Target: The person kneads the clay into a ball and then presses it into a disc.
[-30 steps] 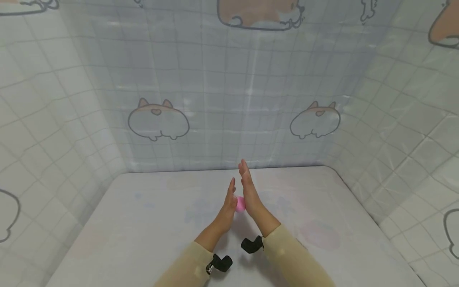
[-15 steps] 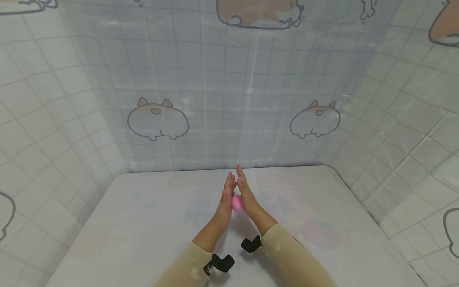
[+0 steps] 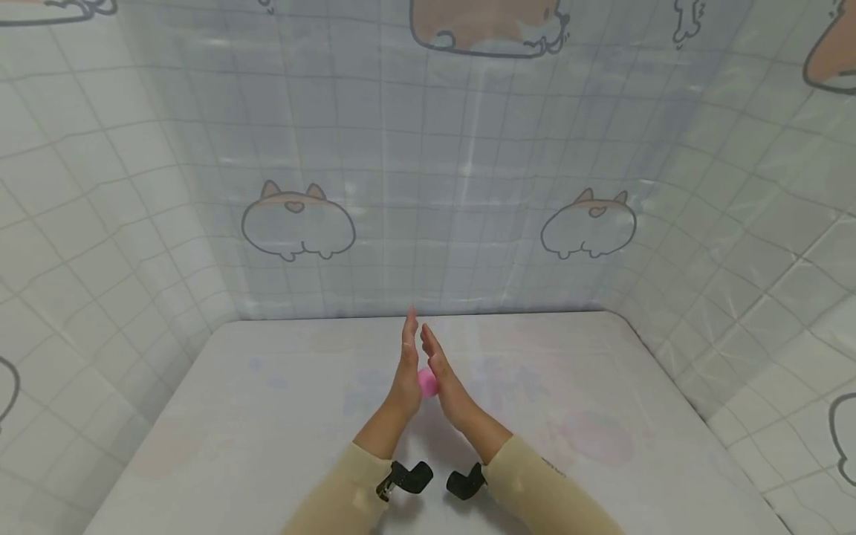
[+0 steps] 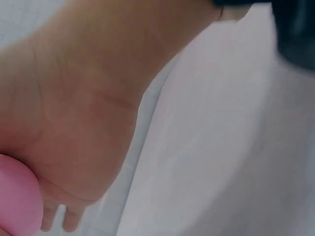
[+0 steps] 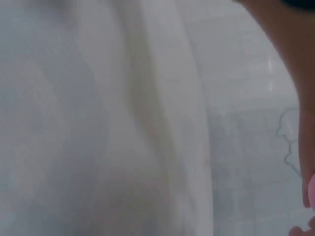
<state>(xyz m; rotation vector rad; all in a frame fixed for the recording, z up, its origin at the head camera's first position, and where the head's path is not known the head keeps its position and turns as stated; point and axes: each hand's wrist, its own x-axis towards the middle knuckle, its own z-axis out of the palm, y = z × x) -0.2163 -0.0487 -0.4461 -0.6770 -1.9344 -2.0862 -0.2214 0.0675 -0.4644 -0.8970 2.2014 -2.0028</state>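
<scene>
A smooth pink ball (image 3: pixel 428 382) is held between two facing palms, above the white table. My left hand (image 3: pixel 406 379) lies along the ball's left side with its fingers straight and pointing forward. On the other side, my right hand (image 3: pixel 449 386) touches the ball with fingers likewise extended. The fingertips of both hands come near each other at the front. In the left wrist view the pink ball (image 4: pixel 18 196) sits against a palm at the lower left. Only a sliver of the ball (image 5: pixel 312 192) shows at the right edge of the right wrist view.
The white table (image 3: pixel 267 431) has faint coloured prints. Sheeting with a grid and cartoon dogs forms a back wall (image 3: pixel 428 148) and side walls (image 3: pixel 756 223). Black wrist cameras (image 3: pixel 411 477) are strapped over the beige sleeves (image 3: pixel 348 490).
My left hand has slid forward while my right hand drew back, so the left fingertips now reach farther. Both hands and the pink ball between them have shifted a little left.
</scene>
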